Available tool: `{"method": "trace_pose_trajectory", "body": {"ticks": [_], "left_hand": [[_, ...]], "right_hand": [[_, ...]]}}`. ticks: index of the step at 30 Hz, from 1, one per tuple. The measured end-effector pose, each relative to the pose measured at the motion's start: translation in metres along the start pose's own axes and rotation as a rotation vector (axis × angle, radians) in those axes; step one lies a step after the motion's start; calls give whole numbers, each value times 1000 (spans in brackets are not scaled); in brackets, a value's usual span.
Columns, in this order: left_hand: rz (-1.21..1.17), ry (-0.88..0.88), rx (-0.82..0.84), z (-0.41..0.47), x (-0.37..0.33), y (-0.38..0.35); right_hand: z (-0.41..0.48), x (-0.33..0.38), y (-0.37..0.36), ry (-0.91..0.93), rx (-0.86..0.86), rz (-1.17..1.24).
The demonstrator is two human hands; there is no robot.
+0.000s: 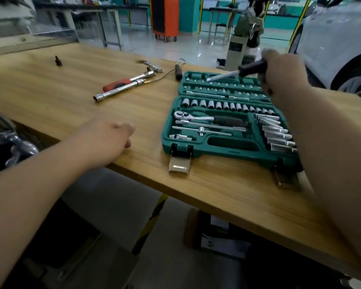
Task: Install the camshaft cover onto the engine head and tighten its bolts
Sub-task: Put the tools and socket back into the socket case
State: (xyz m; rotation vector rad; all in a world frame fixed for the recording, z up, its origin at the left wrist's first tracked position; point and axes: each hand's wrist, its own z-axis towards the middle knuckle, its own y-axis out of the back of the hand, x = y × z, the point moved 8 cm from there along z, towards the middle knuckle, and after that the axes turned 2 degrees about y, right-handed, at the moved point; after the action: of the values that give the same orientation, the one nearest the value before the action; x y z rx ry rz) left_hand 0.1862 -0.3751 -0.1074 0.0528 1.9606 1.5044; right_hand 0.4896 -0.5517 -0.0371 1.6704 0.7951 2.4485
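A green socket set case [227,147] lies open on the wooden workbench [61,86]. Rows of sockets, a ratchet [196,116] and extension bars fill its trays. My right hand [283,74] grips a black-handled driver [233,73] above the case's far tray, its metal shaft pointing left over the small sockets. My left hand [111,138] rests near the bench's front edge, left of the case, fingers loosely curled and holding nothing. No camshaft cover or engine head is in view.
A red-handled wrench and a chrome extension bar [123,86] lie on the bench left of the case, with a black-handled tool [178,71] and a small dark bit [58,61] farther back. A white car [342,44] stands at the right. Metal parts [10,138] sit at the left edge.
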Motion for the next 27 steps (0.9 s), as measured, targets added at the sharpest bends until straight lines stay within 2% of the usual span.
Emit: {"method": "trace_pose_trajectory", "body": {"ticks": [2, 4, 5, 8, 10, 13, 16, 19, 23, 27], "left_hand": [[-28, -113, -158, 2, -17, 0], [-62, -321, -294, -1, -59, -1], [-62, -419, -332, -3, -77, -4], [16, -584, -308, -5, -109, -23], [131, -621, -266, -2, -119, -32], [331, -617, -207, 8, -126, -40], [455, -562, -194, 13, -126, -42], [489, -551, -206, 12, -128, -42], [557, -542, -181, 21, -134, -45], [590, -518, -216, 23, -134, -45]], "right_hand": [[-6, -18, -16, -73, 160, 93], [-18, -23, -30, -21, 267, -73], [-21, -21, -29, 42, 257, -195], [-29, -3, -19, 294, 141, -582], [-35, 1, -33, 376, 202, -807], [-32, -7, -50, 362, 325, -988], [-39, 0, -56, 494, 325, -936], [-53, 12, -66, 664, 443, -786], [-57, 14, -71, 688, 516, -773], [-54, 13, -71, 678, 491, -761]]}}
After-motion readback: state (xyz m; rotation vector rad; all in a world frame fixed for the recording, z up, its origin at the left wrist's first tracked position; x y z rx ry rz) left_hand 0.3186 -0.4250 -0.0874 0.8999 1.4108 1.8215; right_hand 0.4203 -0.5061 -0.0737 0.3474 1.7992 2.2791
